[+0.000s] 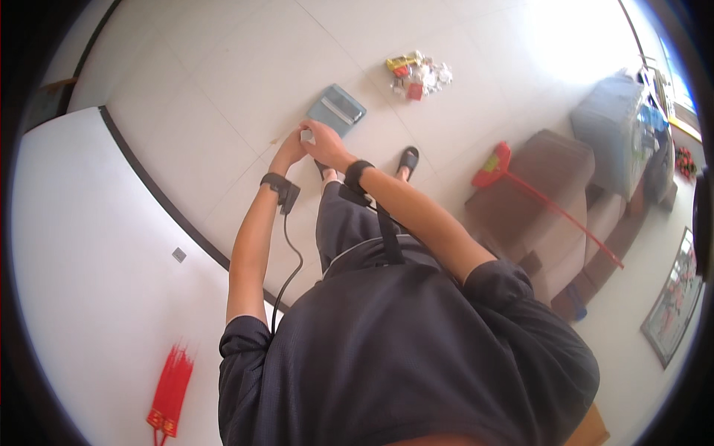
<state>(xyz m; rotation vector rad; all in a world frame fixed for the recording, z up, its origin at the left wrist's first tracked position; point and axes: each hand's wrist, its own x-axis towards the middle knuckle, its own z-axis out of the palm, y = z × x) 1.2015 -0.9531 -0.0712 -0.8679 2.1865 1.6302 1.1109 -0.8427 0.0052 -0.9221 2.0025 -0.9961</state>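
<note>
Close together in front of me, my left hand [291, 151] and my right hand [327, 144] meet with bent, closed fingers. Between them sits a small whitish piece [306, 136], gripped by the fingers of both; its kind is too small to tell. Just beyond the hands a flat blue-grey rectangular object [327, 111] with a pale strip across it lies on the tiled floor. Part of its near edge is hidden by my right hand. Farther off to the right is a heap of crumpled litter [428, 76], with white, yellow and red scraps.
A brown padded seat [547, 167] stands at the right, with a red long-handled broom [558, 210] across it. Behind it is a grey-blue covered block [610, 130]. On the left runs a white wall [89, 238] with a switch plate [179, 255] and a red tasselled hanging [171, 390].
</note>
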